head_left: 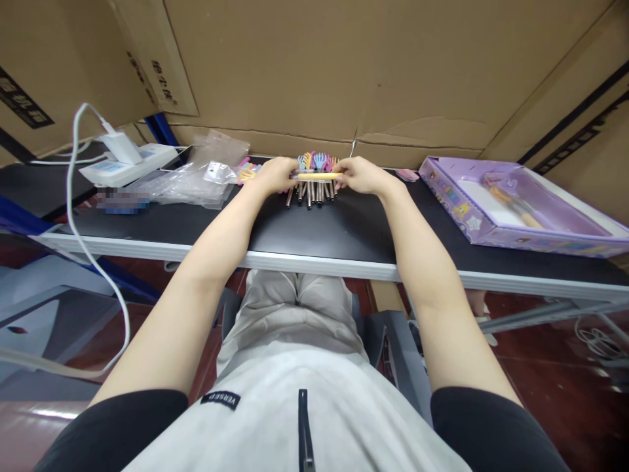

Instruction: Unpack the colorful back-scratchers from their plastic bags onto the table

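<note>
A slim yellow stick is held level between my two hands, with what looks like clear plastic around its left end. My left hand is closed at the left end, and my right hand pinches the right end. Just behind and below it lies a bunch of back scratchers with small hand-shaped heads in blue, yellow and pink. Their metal rods point toward me on the black tabletop. More colourful heads show beside my left wrist.
Clear plastic bags lie left of my hands, near a white power strip with a charger and white cable. On the right stands an open purple box holding wrapped sticks. Cardboard walls the back; the metal table edge is in front.
</note>
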Demonstrator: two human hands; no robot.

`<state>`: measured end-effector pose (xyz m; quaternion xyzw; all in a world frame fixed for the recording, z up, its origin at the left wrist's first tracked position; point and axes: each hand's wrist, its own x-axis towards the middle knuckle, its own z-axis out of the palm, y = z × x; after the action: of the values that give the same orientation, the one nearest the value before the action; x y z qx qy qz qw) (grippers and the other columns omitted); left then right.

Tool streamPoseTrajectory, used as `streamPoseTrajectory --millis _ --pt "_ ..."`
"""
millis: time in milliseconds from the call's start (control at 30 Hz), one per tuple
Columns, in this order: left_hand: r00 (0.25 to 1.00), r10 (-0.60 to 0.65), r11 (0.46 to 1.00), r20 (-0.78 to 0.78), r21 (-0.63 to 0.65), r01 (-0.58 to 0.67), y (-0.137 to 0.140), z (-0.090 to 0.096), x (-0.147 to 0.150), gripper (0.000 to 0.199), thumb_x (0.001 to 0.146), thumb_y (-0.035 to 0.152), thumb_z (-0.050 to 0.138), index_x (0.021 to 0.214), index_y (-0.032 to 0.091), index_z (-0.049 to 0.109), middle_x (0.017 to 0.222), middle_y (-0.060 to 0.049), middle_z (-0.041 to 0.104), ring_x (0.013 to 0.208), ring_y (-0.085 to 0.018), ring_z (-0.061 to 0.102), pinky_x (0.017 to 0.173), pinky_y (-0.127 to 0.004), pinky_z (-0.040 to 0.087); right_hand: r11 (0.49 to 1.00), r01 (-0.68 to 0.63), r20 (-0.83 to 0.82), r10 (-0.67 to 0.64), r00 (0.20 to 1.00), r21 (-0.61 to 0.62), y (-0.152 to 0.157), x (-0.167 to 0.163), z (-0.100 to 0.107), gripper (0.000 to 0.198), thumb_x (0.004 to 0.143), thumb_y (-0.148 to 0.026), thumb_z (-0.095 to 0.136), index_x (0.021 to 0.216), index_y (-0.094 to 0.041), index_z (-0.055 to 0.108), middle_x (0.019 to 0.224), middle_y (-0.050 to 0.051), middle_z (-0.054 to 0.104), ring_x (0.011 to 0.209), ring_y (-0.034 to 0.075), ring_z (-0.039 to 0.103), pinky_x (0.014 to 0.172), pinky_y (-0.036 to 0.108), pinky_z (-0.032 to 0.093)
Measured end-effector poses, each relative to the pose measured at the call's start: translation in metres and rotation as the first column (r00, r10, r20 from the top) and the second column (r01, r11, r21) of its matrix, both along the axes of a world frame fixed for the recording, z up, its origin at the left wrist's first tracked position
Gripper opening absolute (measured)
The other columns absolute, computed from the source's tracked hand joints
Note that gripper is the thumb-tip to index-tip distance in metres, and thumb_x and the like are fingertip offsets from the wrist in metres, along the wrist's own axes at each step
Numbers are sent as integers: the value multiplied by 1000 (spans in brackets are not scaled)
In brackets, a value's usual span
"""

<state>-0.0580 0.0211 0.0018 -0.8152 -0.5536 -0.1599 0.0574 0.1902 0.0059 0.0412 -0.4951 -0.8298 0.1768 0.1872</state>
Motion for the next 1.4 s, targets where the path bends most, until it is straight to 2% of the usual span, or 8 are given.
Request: streamPoseTrajectory --millis 167,433,633,767,967,1100,1233,1400 --pt "999 -20 1000 -30 6 21 -3 1 7 18 87 21 63 101 20 75 95 -10 75 100 -29 71 85 -34 49 997 3 -109 -12 994 -80 -12 -7 3 36 89 -51 84 111 -23 78 87 8 79 87 27 76 87 47 64" --pt "992 -91 993 -85 67 97 -4 1 13 22 89 19 61 105 18 76 105 -13 77 108 -31 70 91 -36 50 996 1 -58 -6 998 -85 -13 -5 5 31 85 -45 90 90 -20 72 79 7 77 73 22 74 78 36 62" --pt "982 -170 966 -86 182 184 3 -8 11 27 91 15 56 108 18 77 107 -15 74 114 -34 67 102 -48 49 982 -70 -2 71 997 -173 -20 -9 10 29 91 -25 83 76 -18 59 65 -1 70 53 10 59 56 20 47" --pt "975 -217 940 -39 263 219 1 -10 13 34 94 14 53 114 22 78 115 -15 73 123 -36 63 112 -60 42 978 -55 90 75 993 -202 -33 -18 15 29 92 -19 80 75 -17 57 63 -2 68 49 7 54 53 19 40" --pt "994 -113 964 3 244 109 -14 -4 26 39 102 16 46 130 26 72 145 -15 65 143 -37 52 122 -64 31 980 -72 162 102 982 -185 -42 -27 16 21 96 -22 74 80 -16 62 63 -1 68 47 8 52 55 20 42" --pt "999 -25 971 40 238 15 -23 1 36 39 105 20 44 136 22 68 151 -20 61 145 -41 52 121 -64 30 982 -85 175 115 978 -170 -42 -29 12 17 94 -22 73 81 -15 65 62 -1 68 45 8 51 56 21 45" --pt "994 41 969 105 239 -65 -20 -1 38 41 104 23 48 140 20 67 136 -21 71 132 -41 64 118 -63 35 983 -95 191 124 974 -156 -46 -33 10 14 94 -19 69 81 -14 66 63 0 69 44 9 51 57 22 49" --pt "988 79 979 135 178 -102 -13 -7 40 50 98 20 53 146 22 66 111 -15 82 116 -34 75 113 -56 41 992 -79 230 100 968 -97 -58 -40 13 11 92 -17 66 83 -12 70 62 2 68 47 11 55 62 25 55"
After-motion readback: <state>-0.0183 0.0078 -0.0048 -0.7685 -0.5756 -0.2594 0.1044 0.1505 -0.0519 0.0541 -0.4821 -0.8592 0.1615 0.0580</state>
